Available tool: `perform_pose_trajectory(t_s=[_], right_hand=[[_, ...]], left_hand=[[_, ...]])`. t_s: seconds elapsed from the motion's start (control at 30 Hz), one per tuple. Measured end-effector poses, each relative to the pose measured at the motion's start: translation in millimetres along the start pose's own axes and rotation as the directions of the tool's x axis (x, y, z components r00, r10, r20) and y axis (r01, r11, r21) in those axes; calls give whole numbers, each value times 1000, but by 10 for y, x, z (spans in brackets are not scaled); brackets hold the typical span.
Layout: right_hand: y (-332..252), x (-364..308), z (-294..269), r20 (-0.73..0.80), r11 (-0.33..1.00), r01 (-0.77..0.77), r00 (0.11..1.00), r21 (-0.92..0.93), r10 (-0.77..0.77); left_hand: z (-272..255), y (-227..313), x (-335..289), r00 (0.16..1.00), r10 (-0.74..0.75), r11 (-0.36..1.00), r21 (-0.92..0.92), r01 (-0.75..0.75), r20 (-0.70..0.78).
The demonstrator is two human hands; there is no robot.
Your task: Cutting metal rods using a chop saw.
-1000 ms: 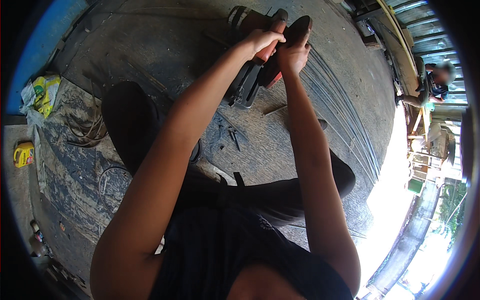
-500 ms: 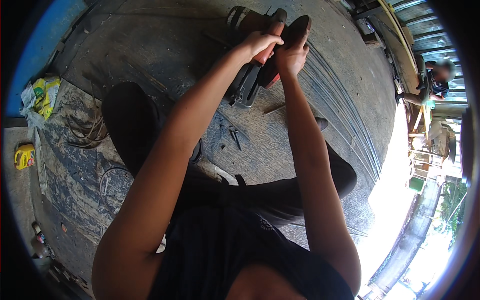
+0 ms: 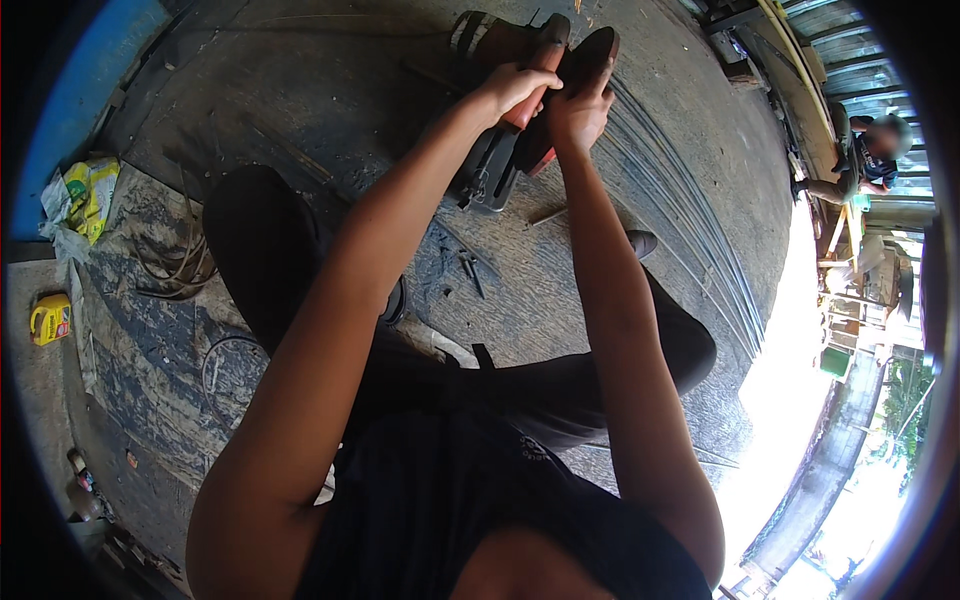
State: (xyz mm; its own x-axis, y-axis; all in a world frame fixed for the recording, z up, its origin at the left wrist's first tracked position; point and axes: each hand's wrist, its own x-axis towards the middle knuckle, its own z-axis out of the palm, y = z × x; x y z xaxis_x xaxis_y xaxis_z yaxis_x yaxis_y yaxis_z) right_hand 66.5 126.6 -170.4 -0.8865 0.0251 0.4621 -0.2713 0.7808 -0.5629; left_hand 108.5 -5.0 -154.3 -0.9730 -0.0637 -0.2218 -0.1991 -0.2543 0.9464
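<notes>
Steady work here likely depends on bracing both outstretched, bare arms evenly. Beyond the black-trousered legs, the right hand lies over the red-orange and black power tool, its hidden finger closure unclear; the left hand wraps its rounded, red-orange handle.

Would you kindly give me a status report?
Left hand gripping red handle of red-and-black machine; right hand against its dark rounded part; long grey metal rods at right.
</notes>
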Motion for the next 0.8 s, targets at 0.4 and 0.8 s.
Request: perform_pose_trajectory(t_s=[0.4, 0.8], right_hand=[[-11, -17, -14, 2, 999, 16, 1000, 32, -16], [-8, -25, -3, -26, 996, 32, 999, 86, -29]], left_hand=[[4, -7, -2, 1000, 10, 1000, -1, -10, -3], [5, -11, -13, 1000, 26, 1000, -10, -26, 8]])
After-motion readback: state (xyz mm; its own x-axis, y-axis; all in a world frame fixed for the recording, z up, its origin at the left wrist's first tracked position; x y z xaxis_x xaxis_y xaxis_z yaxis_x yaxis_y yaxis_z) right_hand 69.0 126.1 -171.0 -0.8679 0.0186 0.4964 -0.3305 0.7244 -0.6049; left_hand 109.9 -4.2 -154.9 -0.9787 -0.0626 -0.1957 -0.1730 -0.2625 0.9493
